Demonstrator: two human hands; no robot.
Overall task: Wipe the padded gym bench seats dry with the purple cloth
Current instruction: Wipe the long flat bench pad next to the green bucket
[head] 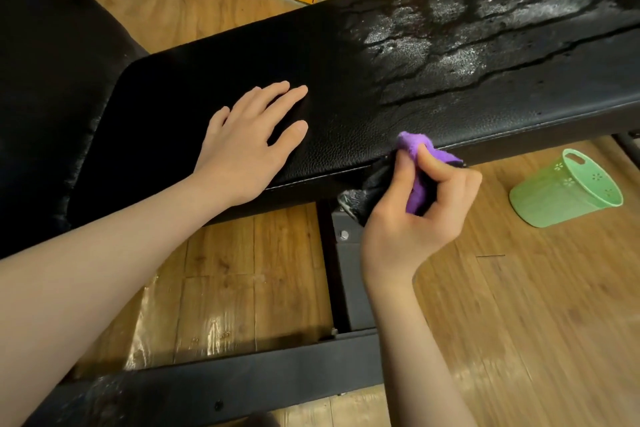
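We look down from head height, close over the black bench pad (346, 87), wooden floor (519, 305) below.

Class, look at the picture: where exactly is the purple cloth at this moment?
In the head view, right of centre, the purple cloth is bunched in the right hand at the near edge of the bench pad, right of the flat left hand.

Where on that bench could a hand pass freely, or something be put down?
Bare pad lies between the flat left hand and the wet streaks. Wood floor is bare below the green bucket. The near edge is crowded: right hand holds the purple cloth.
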